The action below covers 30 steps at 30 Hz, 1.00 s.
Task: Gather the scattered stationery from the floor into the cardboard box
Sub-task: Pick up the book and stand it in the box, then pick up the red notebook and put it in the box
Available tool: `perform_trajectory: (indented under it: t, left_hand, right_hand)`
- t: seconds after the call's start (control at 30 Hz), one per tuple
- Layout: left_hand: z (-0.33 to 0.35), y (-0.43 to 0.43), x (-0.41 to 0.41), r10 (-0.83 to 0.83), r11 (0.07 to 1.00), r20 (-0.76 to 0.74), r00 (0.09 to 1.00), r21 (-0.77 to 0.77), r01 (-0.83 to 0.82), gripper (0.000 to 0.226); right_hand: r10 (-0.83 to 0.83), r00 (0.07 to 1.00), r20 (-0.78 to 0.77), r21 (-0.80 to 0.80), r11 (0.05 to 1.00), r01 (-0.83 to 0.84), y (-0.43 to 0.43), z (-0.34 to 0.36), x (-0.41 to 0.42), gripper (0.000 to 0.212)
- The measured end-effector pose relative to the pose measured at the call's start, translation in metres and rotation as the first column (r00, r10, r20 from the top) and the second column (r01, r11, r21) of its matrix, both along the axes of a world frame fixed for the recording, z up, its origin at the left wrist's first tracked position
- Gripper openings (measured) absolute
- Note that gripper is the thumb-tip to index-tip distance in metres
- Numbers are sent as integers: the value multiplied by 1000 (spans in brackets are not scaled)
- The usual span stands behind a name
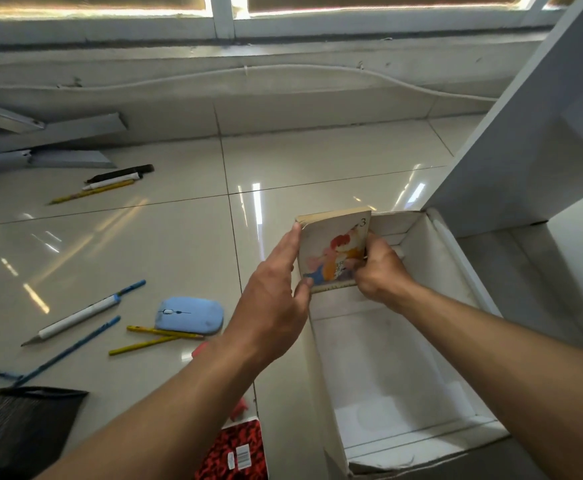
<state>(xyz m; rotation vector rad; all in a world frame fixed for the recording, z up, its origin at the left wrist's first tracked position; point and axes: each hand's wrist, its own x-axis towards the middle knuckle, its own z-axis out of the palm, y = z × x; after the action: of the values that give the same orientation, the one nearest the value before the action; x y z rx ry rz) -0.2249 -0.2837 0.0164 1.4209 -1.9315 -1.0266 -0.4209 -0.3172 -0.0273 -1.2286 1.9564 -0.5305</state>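
Left hand (276,296) and right hand (376,271) together pinched one book (335,251) at the box's (387,358) upper end; one notebook (234,452), lower centre, was cut off.

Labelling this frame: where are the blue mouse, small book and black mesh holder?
blue mouse (189,315), head view, top shell.
small book (331,247), head view, front cover.
black mesh holder (23,431), head view, side wall.

Head view, looking down, hands (324,282) close
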Motion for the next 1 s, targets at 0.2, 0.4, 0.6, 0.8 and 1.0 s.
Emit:
perform_trajectory:
  t: [0.2,0.4,0.6,0.8,1.0]
  left_hand:
    - [-9,8,5,-35,998,14,999,45,34,78]
    - [-6,28,22,30,990,47,998,135,-36,70]
    - [3,32,63,137,979,178,975,127,-161,58]
    - [-8,67,121,7,960,360,933,259,-108,3]
    - [-48,136,149,-215,921,541,813,390,-17,33]
  right_hand:
    - [3,999,-34,111,994,1,-5,-2,-1,43]
    - [-241,946,-218,-79,970,230,24,16,18,49]
    - [-46,957,-287,-595,791,-141,51,58,88,28]
    - [670,666,-328,-102,676,-730,86,54,155,8]
    - [833,459,-309,186,526,-830,154,11,180,24]
